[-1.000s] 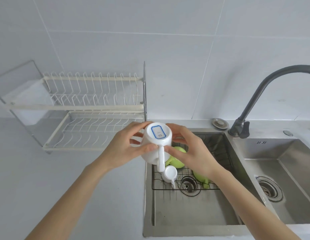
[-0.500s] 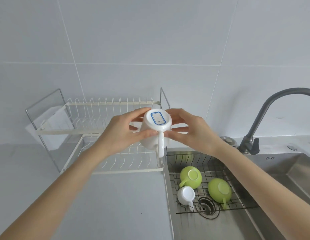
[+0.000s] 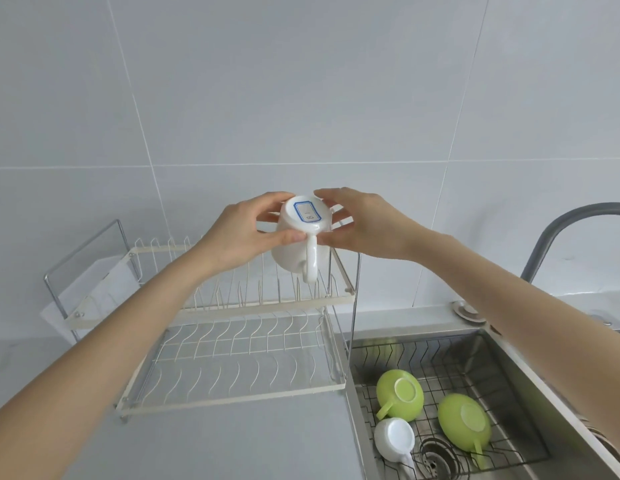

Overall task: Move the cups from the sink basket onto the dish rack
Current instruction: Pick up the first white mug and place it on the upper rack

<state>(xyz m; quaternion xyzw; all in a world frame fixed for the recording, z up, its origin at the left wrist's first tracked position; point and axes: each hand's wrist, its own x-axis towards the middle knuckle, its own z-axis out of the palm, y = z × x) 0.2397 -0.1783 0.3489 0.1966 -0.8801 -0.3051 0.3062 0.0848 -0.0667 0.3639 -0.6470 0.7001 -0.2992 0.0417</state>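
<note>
A white mug with a blue-framed label on its base hangs upside down, handle toward me. My left hand and my right hand both grip it by the base, just above the right end of the upper tier of the white wire dish rack. Down in the sink, the black wire basket holds two green cups and a small white cup, all upside down.
The rack's lower tier stands on the grey counter left of the steel sink. A grey tap arches at the right edge. The tiled wall rises behind the rack.
Both hands have carried the white mug up and left, from over the sink basket to above the rack's upper tier. The view has tilted up with them.
</note>
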